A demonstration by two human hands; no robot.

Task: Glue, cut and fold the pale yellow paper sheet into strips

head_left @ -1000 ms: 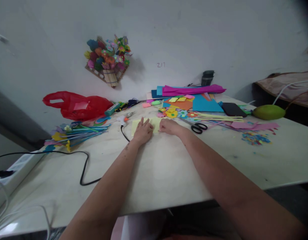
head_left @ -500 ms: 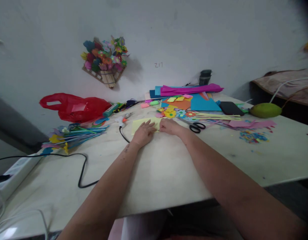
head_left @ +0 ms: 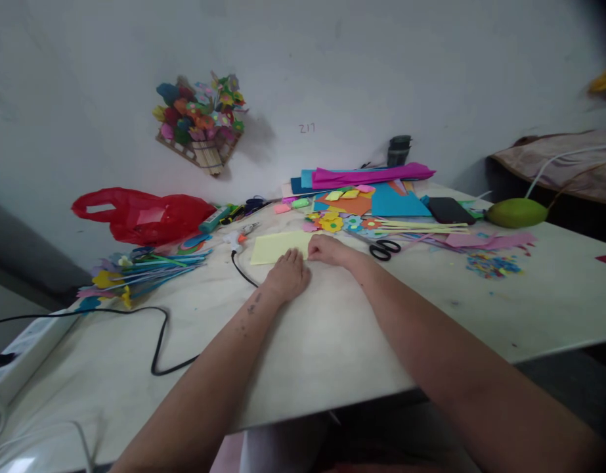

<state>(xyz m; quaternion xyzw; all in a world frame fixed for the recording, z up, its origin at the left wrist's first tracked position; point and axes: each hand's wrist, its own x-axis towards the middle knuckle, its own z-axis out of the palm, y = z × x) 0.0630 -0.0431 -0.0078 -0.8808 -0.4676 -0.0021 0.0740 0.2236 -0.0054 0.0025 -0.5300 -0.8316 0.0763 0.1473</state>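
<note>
A pale yellow sheet of paper point(head_left: 274, 247) lies flat on the light wooden table point(head_left: 332, 328). My left hand point(head_left: 287, 276) rests palm down at the sheet's near edge, fingers together and flat. My right hand point(head_left: 326, 249) sits at the sheet's right end, its fingers curled and pressing on the paper; what the fingertips grip is hidden. Black-handled scissors point(head_left: 384, 246) lie just right of my right hand.
A glue gun point(head_left: 238, 237) with a black cable point(head_left: 159, 341) lies left of the sheet. Behind are coloured paper sheets point(head_left: 376, 190), paper flowers point(head_left: 332, 222), a phone point(head_left: 448, 210), a red plastic bag point(head_left: 145, 213), flower sticks point(head_left: 145, 266), a green fruit point(head_left: 517, 212) and confetti point(head_left: 492, 265).
My left hand has slid back toward me off the yellow sheet, uncovering most of it. My right hand stays at the sheet's right end.
</note>
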